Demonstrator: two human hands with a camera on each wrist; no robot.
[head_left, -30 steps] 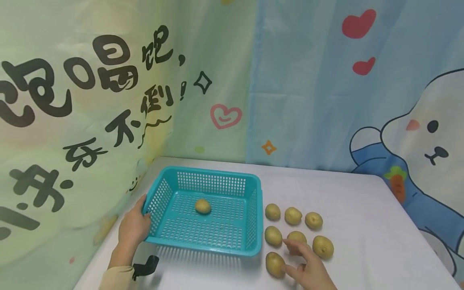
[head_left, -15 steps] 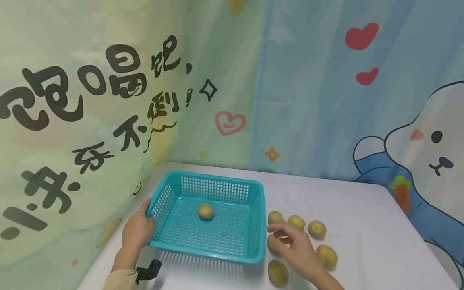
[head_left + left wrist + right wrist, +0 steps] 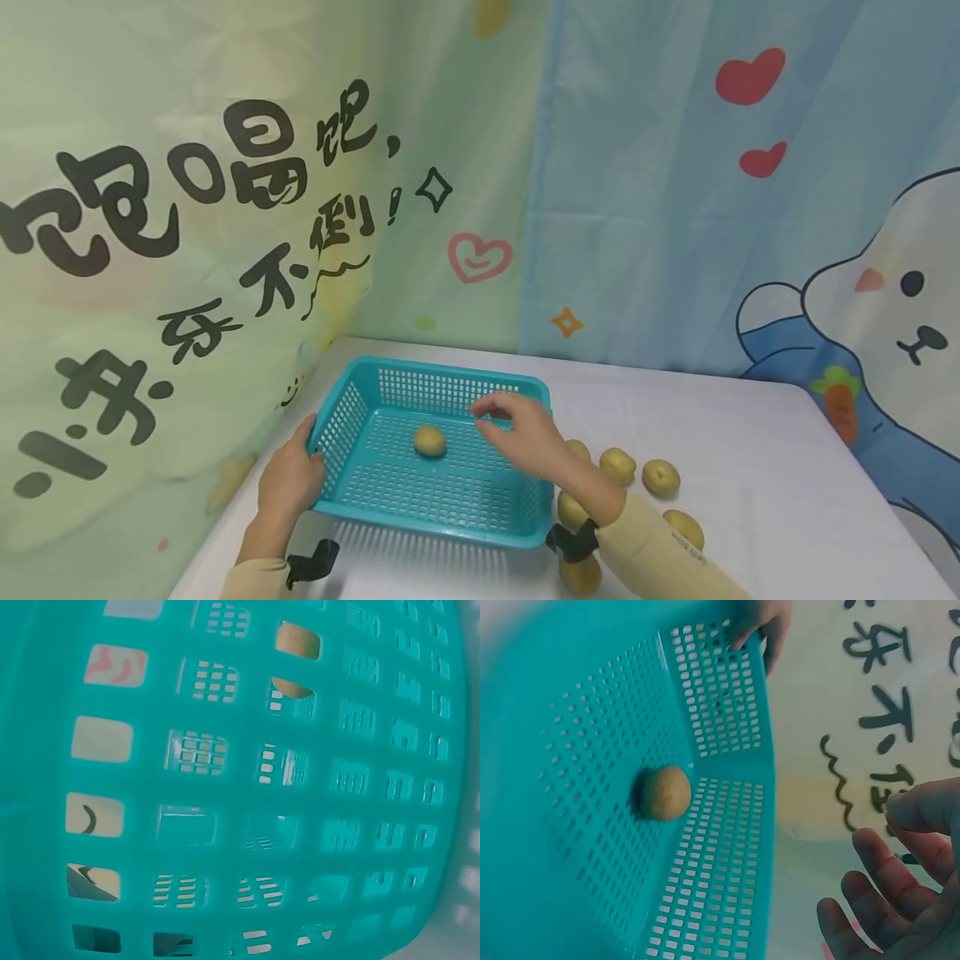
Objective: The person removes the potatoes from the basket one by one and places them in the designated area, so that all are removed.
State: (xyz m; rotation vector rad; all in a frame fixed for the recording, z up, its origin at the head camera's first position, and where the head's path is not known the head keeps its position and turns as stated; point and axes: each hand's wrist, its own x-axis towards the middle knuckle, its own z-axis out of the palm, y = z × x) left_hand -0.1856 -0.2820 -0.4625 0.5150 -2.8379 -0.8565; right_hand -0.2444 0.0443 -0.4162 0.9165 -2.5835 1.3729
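My left hand grips the left rim of a turquoise plastic basket, its thumb over the edge. In the left wrist view the perforated basket wall fills the picture. One potato lies on the basket floor, also plain in the right wrist view. Over the basket's right half hovers my right hand, fingers loosely bent and apart from the thumb. No object shows between those fingers in the right wrist view.
Several potatoes lie on the white table right of the basket, some partly hidden by the right forearm. A printed curtain hangs behind the table and along its left side.
My right hand has moved from beside the near potatoes, up and leftward, to above the basket. The left hand has kept its grip on the rim. The head view has shifted slightly.
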